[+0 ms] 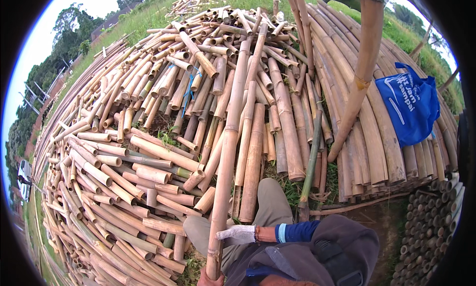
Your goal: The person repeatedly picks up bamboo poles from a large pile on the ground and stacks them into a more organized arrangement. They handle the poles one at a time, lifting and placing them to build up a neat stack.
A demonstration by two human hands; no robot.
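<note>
A long bamboo pole (224, 174) stands tilted in front of me, its near end low by my lap and its far end reaching over the heaped bamboo. My right hand (239, 234), in a whitish knit glove, is closed on the pole's lower part; some of its fingers are hidden behind the pole. Lower down, at the pole's near end, my left hand (210, 279) grips it, partly cut off by the picture's edge. My knees in tan trousers (271, 201) are on either side of the pole's lower part.
Cut bamboo pieces (148, 174) lie heaped to the left and ahead. Split bamboo lengths (367, 157) are stacked at the right, with a blue bag (409, 105) on them. A slanted bamboo post (362, 72) rises between. More bamboo (421, 234) is stacked at lower right.
</note>
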